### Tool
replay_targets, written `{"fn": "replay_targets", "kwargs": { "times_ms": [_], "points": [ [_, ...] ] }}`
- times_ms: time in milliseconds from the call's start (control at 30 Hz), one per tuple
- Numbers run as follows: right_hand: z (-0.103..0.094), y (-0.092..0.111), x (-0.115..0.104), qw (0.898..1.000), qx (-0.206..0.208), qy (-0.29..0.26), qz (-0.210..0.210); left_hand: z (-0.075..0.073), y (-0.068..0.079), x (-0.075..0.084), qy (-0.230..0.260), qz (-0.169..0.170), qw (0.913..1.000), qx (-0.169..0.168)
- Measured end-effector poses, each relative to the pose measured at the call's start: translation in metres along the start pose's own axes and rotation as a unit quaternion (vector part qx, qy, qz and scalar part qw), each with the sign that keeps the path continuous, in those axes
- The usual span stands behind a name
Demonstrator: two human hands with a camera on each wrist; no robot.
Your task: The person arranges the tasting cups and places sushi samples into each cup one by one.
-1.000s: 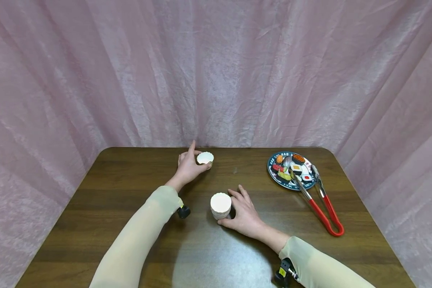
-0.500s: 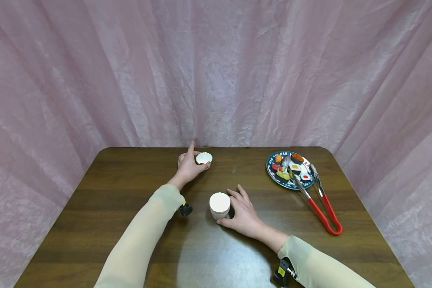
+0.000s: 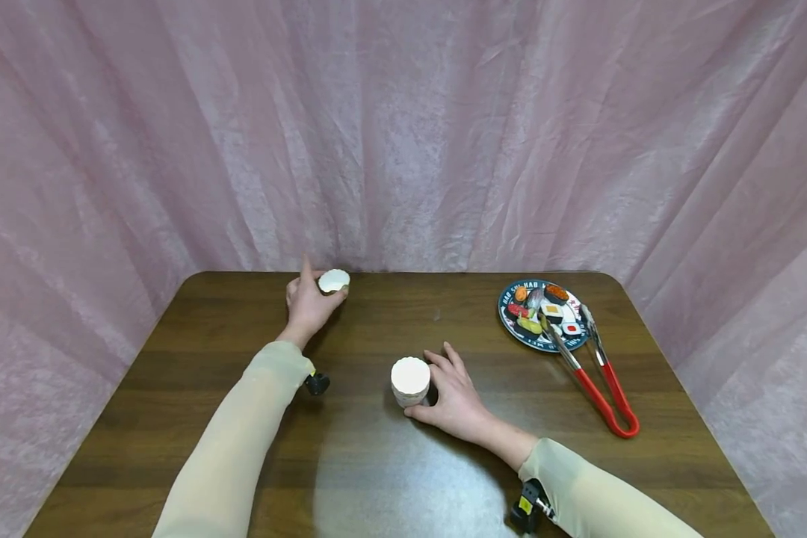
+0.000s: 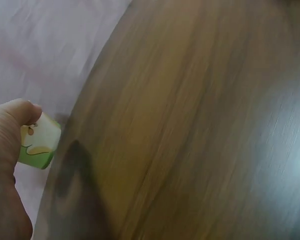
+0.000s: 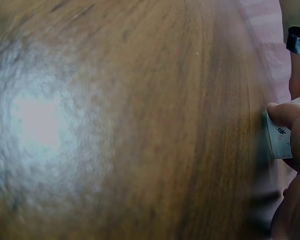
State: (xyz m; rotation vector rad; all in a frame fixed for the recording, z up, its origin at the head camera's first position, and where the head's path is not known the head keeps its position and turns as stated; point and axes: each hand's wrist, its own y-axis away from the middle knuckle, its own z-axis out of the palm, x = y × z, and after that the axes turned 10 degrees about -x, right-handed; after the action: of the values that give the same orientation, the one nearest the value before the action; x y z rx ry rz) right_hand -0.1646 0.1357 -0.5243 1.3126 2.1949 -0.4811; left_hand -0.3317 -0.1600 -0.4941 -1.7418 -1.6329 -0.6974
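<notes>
At the far edge of the table, my left hand [image 3: 307,302] pinches a small paper baking cup [image 3: 335,280] between thumb and fingers, its index finger pointing away. In the left wrist view this baking cup [image 4: 42,136] has a white, yellow and green printed side. Near the table's middle, my right hand [image 3: 456,403] holds a stack of white, scallop-rimmed baking cups [image 3: 410,379], thumb at the near side and fingers at the far side. The stack [image 5: 279,137] shows a small dark leaf print in the right wrist view; the rest is behind the hand.
A round blue-rimmed plate [image 3: 507,323] with several sushi pieces stands at the back right. Red-handled metal tongs [image 3: 605,396] lie with their tips over its rim. A pink curtain [image 3: 403,134] hangs behind the wooden table [image 3: 195,359].
My left hand has moved left and slightly back with the baking cup, away from the middle of the far edge. The right hand and the stack stay in place.
</notes>
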Motion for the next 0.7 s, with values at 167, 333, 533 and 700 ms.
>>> {"fn": "replay_targets", "kwargs": {
  "times_ms": [167, 333, 533, 700],
  "points": [
    [-0.001, 0.0, 0.0, 1.0, 0.0, 0.002, 0.0, -0.035, 0.004, -0.029, -0.013, -0.054, 0.997, 0.054],
    [-0.002, 0.0, -0.001, 1.0, 0.0, 0.0, 0.001, -0.06, 0.011, -0.05, -0.005, -0.083, 0.9943, 0.066],
    [-0.002, 0.001, -0.001, 1.0, -0.001, 0.0, 0.006, -0.071, 0.017, -0.063, -0.002, -0.099, 0.9929, 0.065],
    [-0.001, 0.0, -0.001, 1.0, -0.007, 0.002, 0.009, -0.071, 0.02, -0.068, -0.008, -0.116, 0.992, 0.051]
  ]
}}
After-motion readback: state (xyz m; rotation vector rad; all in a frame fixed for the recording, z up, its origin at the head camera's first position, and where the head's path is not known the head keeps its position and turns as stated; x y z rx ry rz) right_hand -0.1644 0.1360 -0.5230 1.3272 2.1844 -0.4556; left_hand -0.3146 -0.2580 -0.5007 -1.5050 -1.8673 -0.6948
